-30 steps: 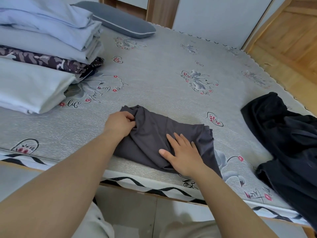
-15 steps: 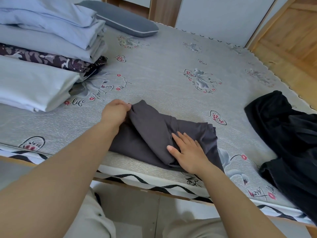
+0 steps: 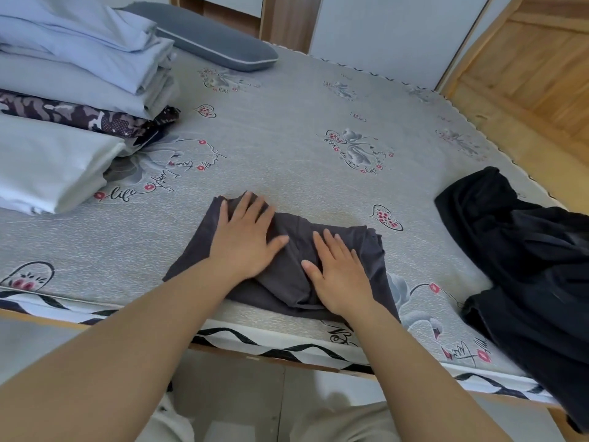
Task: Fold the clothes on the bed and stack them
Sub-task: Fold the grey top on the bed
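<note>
A dark grey garment (image 3: 357,247) lies folded small near the front edge of the bed (image 3: 302,154). My left hand (image 3: 243,237) presses flat on its left part with fingers straight and spread. On the garment's right part my right hand (image 3: 339,272) lies flat too, fingers straight. A stack of folded clothes (image 3: 70,100) in pale blue, grey and a camouflage print sits at the far left. An unfolded black garment (image 3: 526,266) is heaped at the right edge of the bed.
A grey pillow (image 3: 207,36) lies at the head of the bed beyond the stack. The patterned grey bed cover stretches between the stack and the black heap. Wooden flooring (image 3: 526,74) shows at the right, and a wardrobe stands behind.
My left hand let go of the grey garment's left flap, which now lies folded over, and went flat onto it. My right hand stayed pressing on the right part.
</note>
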